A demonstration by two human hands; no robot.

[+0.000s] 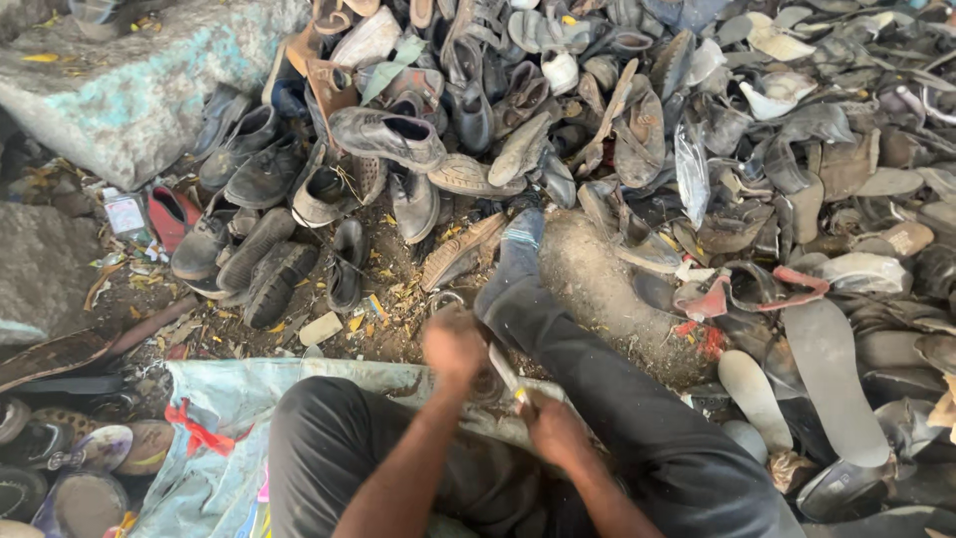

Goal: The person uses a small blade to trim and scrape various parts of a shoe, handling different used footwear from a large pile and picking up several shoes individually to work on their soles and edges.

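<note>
Two hands [453,344], one blade [506,377], countless shoes [388,134]

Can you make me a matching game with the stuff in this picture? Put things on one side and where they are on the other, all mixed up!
Things:
1. red shoe
2. pale flat sole
3. blade tool
4. big grey rock

Places:
A. top left corner
B. between the left hand and right hand
C. on the right, past the outstretched leg
D. on the left, beside the dark shoes

Pairs: 1-D, 2-C, 3-B, 4-A
</note>
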